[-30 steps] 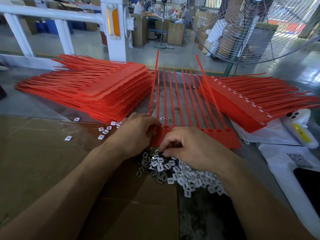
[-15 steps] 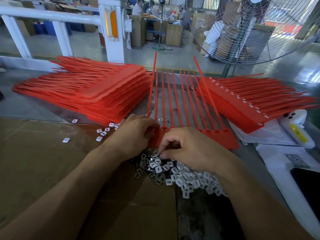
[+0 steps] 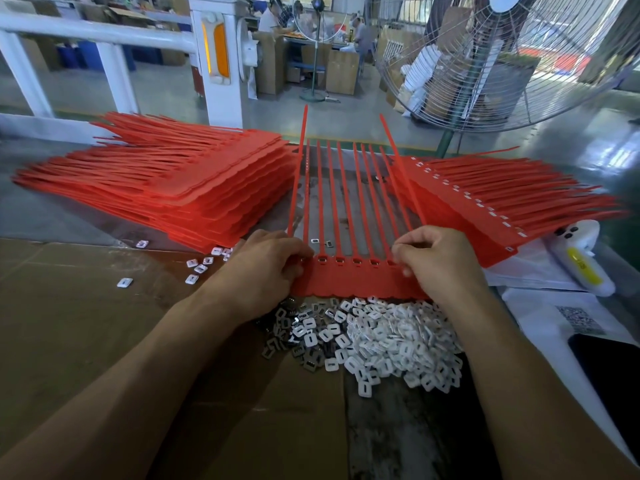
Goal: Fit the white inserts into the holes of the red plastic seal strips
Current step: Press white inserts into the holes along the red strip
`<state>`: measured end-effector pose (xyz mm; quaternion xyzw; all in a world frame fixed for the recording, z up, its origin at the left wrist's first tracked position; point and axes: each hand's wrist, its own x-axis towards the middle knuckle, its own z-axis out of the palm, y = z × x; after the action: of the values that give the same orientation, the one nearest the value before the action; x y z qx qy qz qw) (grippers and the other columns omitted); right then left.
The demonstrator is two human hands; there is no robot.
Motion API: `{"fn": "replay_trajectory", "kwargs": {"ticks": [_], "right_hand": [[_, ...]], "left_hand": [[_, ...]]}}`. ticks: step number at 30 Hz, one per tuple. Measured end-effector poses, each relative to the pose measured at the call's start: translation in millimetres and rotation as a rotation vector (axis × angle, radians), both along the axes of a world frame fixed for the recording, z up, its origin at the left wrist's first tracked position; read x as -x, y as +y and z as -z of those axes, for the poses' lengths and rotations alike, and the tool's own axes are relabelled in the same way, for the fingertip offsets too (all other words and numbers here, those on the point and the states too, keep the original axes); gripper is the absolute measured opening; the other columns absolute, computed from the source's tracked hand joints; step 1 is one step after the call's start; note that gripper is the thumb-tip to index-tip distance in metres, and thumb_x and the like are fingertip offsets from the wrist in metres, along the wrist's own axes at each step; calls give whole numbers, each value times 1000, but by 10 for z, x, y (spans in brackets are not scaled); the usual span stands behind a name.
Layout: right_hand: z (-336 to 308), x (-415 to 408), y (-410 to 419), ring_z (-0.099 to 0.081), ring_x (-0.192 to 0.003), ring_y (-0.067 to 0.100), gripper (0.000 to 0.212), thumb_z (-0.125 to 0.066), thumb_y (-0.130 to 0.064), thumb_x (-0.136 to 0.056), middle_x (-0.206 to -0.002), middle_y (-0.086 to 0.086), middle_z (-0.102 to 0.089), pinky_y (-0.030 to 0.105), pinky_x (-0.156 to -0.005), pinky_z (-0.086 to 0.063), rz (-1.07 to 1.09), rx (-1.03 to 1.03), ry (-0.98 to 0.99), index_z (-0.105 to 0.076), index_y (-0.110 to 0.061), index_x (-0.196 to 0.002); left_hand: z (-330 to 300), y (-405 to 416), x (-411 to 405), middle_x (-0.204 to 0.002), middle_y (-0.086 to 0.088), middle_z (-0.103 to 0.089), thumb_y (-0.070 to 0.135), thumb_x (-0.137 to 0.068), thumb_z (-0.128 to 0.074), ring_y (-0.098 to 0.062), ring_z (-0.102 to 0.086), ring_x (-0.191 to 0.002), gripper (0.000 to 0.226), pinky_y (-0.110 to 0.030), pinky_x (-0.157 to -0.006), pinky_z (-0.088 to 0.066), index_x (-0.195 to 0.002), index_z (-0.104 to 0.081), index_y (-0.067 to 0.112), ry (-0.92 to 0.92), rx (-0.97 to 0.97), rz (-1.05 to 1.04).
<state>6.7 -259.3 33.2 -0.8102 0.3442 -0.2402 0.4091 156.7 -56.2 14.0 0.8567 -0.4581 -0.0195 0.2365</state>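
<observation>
A person's left hand and right hand, fingers curled, grip opposite ends of a flat red plastic seal strip sheet lying on the grey workbench, its thin tails fanning away from the camera. Several holes along the sheet's band already hold inserts. A loose heap of small white rectangular inserts sits just below the sheet, between the forearms. Tall stacks of red strips lie to the left and right; a wire-guarded floor fan stands behind.
</observation>
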Motion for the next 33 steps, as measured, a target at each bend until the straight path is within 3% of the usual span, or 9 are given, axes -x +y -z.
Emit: {"fn": "replay_trajectory", "kwargs": {"ticks": [4, 6, 10, 20, 28, 33], "right_hand": [[60, -21, -35, -72, -77, 22, 8, -74, -29, -91, -75, -1, -76, 27, -58, -49, 2, 41, 93, -77, -27, -84], [67, -44, -46, -71, -75, 14, 10, -72, -28, -92, -75, -3, -76, 24, -54, -47, -2, 64, 121, -76, -28, -82], [67, -67, -46, -58, -46, -2, 21, -67, -23, -94, -52, -15, -65, 13, -37, -35, -44, 130, 192, -74, -25, -74], [67, -59, -90, -60, -53, 9, 22, -68, -22, -92, -55, -8, -67, 25, -50, -42, -9, 122, 230, -74, -28, -72], [60, -75, -83, -64, -72, 10, 24, -66, -18, -95, -75, -8, -71, 24, -55, -42, -24, 153, 277, -72, -27, -73], [92, -93, -91, -62, -68, 4, 28, -68, -19, -93, -72, -13, -68, 21, -50, -38, 15, 190, 279, -69, -30, -68]], "left_hand": [[2, 3, 5, -136, 10, -56, 23, -101, -58, -17, -41, -130, 36, -48, -113, -33, -135, -60, 32, 2, 0, 2], [3, 2, 6, -136, 11, -56, 24, -101, -58, -16, -41, -130, 36, -48, -113, -33, -135, -60, 33, 4, -2, 2], [14, 6, 2, -136, 11, -57, 24, -101, -58, -16, -41, -130, 35, -48, -114, -33, -134, -60, 33, 7, 1, 1], [23, 2, 2, -134, 12, -57, 25, -101, -58, -16, -41, -130, 34, -49, -113, -33, -134, -60, 34, 12, 8, 6], [32, -1, -4, -134, 11, -57, 25, -101, -58, -16, -41, -130, 35, -48, -113, -33, -135, -60, 34, 7, 4, 7], [44, -5, -12, -134, 12, -57, 25, -100, -58, -15, -42, -129, 35, -48, -113, -34, -133, -60, 35, 4, 12, 7]]}}
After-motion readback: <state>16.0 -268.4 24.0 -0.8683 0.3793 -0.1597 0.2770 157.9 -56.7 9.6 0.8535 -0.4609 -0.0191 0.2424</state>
